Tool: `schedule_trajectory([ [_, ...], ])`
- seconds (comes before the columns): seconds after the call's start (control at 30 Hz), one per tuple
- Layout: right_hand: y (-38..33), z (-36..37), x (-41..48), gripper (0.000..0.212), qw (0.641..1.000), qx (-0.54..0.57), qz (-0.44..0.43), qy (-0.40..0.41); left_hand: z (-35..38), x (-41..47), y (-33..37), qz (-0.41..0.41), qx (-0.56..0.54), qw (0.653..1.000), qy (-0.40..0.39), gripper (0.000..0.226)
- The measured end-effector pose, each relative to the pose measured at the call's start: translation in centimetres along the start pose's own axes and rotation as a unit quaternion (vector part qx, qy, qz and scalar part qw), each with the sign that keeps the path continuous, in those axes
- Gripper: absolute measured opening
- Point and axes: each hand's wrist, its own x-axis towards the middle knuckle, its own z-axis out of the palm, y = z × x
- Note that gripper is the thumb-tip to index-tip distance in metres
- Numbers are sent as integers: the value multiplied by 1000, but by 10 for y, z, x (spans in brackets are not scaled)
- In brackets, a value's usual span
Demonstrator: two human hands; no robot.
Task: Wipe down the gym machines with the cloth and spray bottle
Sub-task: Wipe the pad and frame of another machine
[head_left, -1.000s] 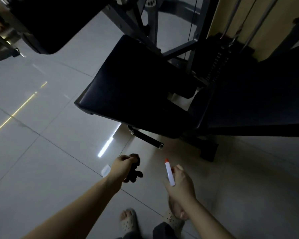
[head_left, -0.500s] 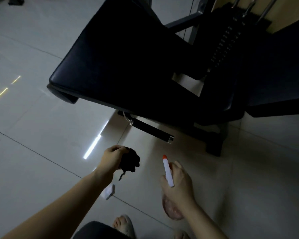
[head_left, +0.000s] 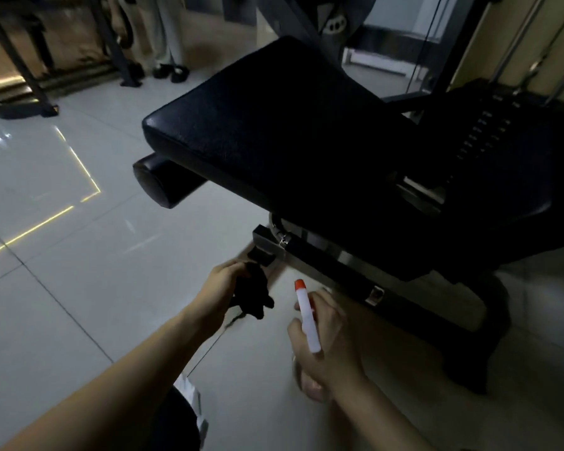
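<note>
Lower centre of the frame: a dark cloth point(head_left: 253, 296) is gripped, bunched, in the left hand point(head_left: 223, 289). Just to its right, a white spray bottle point(head_left: 306, 315) with an orange tip is held in the right hand point(head_left: 326, 346), fingers curled round it. Both are held over the tiled floor point(head_left: 79, 255), short of the machine. The black padded seat point(head_left: 274, 131) fills the centre of the frame. A roller pad point(head_left: 158, 187) juts from under its left edge. A dark bar point(head_left: 332, 265) lies between seat and hands. A weight stack point(head_left: 482, 131) is seen at right, and someone's legs point(head_left: 163, 34) upper left.
</note>
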Motion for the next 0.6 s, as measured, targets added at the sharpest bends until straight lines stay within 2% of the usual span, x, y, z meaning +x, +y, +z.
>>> schedule_trajectory([
  [0.13,14,28,12,6,998,6,-45,39,-5,23,-33,56,-54,994,71,25],
  [0.27,8,37,18,19,995,30,-72,69,-4,24,-56,66,-114,986,104,25],
  [0.4,-6,35,29,9,995,20,-76,56,-4,16,-62,74,-127,981,123,25],
  [0.47,-8,32,35,17,997,22,-64,47,-6,15,-56,90,-130,978,133,22],
  [0.57,-4,29,32,7,996,41,-71,38,-6,14,-48,114,-134,976,129,18],
  [0.6,0,29,28,15,995,48,-77,37,-4,13,-46,120,-134,975,130,20],
])
